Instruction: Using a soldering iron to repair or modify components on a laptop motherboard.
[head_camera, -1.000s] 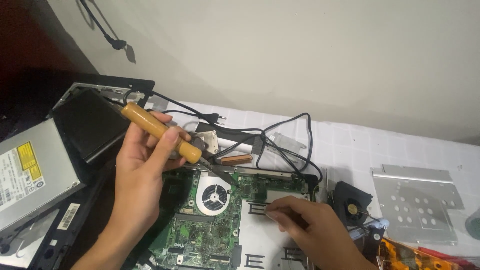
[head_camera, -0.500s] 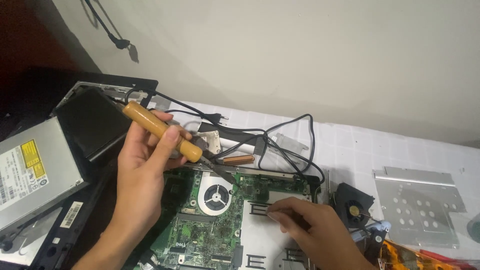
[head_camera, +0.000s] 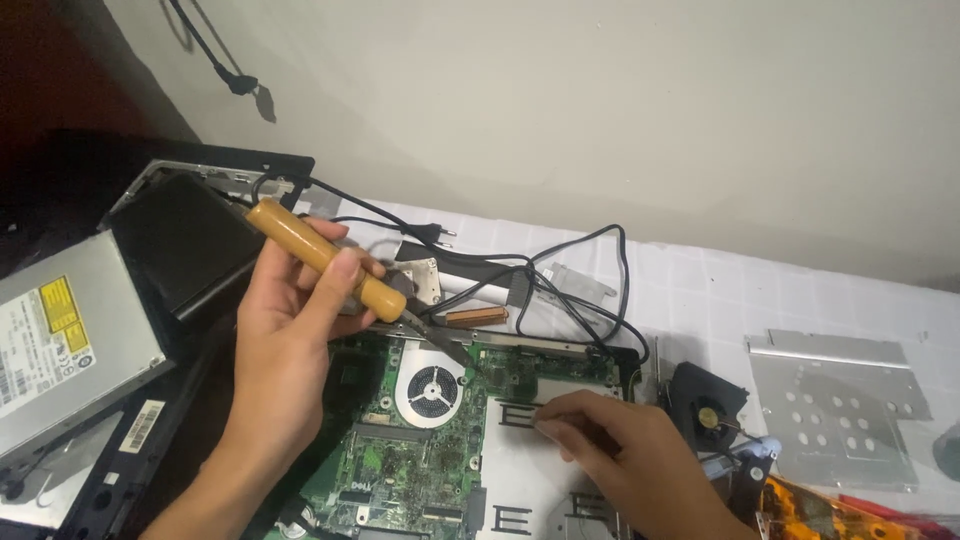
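One soldering iron (head_camera: 325, 262) is held in the left hand (head_camera: 285, 340), fingers wrapped around its wooden handle – the sensible place to grip, since the metal tip looks hot and the tool seems light and stiff. The tip hangs above the green circuit board (head_camera: 400, 450), near its round fan (head_camera: 431, 388). The right hand (head_camera: 620, 450) is pinched shut on a thin dark rod (solder wire, perhaps). One loose black fan (head_camera: 708, 405) lies to the right – one silver disc drive (head_camera: 60, 350) far left.

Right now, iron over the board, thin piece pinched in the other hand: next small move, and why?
Probably lower the soldering iron tip to the end of the thin dark piece. The left hand holds it tilted just above the green board; the right hand pins the piece flat.
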